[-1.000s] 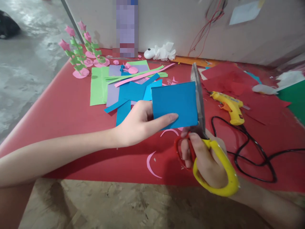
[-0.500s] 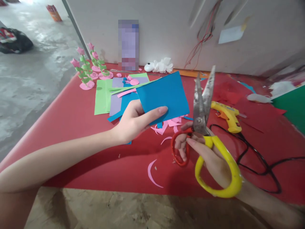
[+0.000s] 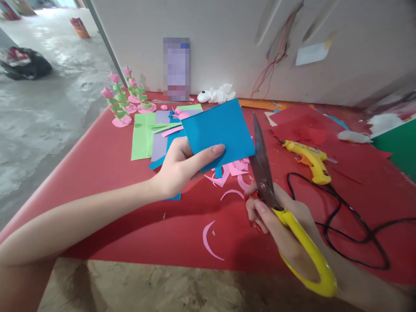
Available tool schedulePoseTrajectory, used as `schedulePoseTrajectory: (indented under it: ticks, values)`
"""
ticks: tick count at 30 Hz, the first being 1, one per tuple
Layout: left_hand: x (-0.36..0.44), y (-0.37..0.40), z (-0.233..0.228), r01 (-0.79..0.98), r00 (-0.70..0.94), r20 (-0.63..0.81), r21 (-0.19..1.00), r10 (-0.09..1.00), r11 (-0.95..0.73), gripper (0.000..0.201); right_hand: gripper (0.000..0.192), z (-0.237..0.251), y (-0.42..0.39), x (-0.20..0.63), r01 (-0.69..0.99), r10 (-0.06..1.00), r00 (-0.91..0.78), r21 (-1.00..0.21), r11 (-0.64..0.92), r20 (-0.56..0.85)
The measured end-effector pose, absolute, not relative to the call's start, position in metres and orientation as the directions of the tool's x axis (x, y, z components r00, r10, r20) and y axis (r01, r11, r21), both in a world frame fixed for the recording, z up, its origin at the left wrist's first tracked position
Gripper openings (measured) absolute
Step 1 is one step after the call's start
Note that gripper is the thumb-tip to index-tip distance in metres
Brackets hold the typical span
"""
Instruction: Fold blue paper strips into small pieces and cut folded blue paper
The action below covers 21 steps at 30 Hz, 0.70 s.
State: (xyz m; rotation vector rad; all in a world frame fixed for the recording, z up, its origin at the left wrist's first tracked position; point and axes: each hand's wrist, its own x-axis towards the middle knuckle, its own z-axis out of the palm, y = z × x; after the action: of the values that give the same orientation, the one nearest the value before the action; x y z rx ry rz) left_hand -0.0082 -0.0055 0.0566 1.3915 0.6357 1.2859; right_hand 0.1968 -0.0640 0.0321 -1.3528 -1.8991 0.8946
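Note:
My left hand [image 3: 182, 167] pinches a blue paper rectangle [image 3: 217, 130] by its lower left corner and holds it above the red table [image 3: 97, 173]. My right hand [image 3: 279, 221] grips large scissors [image 3: 263, 173] with yellow and red handles. Their blades are closed and point up along the paper's right edge, touching or just beside it.
A yellow glue gun [image 3: 308, 158] with a black cord [image 3: 354, 225] lies to the right. Green, purple and blue paper sheets [image 3: 152, 136], pink scraps [image 3: 230, 169] and pink paper flowers [image 3: 121, 97] sit behind. Red paper [image 3: 302, 123] is at the back right. A wall [image 3: 221, 39] closes the far side.
The scissors' blades, spread apart half a second ago, have closed and swung left against the blue paper's right edge. The paper stays in my left hand, slightly lower.

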Motion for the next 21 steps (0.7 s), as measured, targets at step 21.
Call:
schedulePoseTrajectory:
  ticks: [21]
  values:
    - [-0.007, -0.013, 0.062, -0.124, 0.285, 0.369, 0.93, 0.885, -0.347, 0.046, 0.016, 0.047, -0.063, 0.188, 0.614, 0.949, -0.253, -0.727, 0.309, 0.19]
